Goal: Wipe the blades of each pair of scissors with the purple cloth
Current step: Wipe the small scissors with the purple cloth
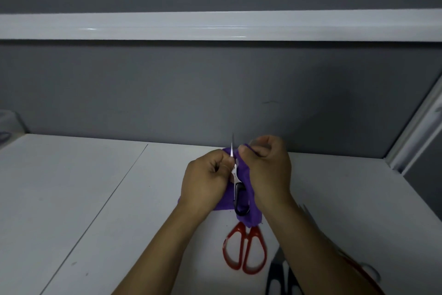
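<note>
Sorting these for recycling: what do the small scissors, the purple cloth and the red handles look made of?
Small scissors: bright, glinting blades suggest polished steel; black loops look plastic. Purple cloth: matte soft fabric, it drapes and folds. Red handles: smooth, evenly coloured, probably moulded plastic.

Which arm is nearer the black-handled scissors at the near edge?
Right. The right forearm passes over the black-handled scissors, partly hiding them; the left forearm lies left, beyond the red-handled scissors.
</note>
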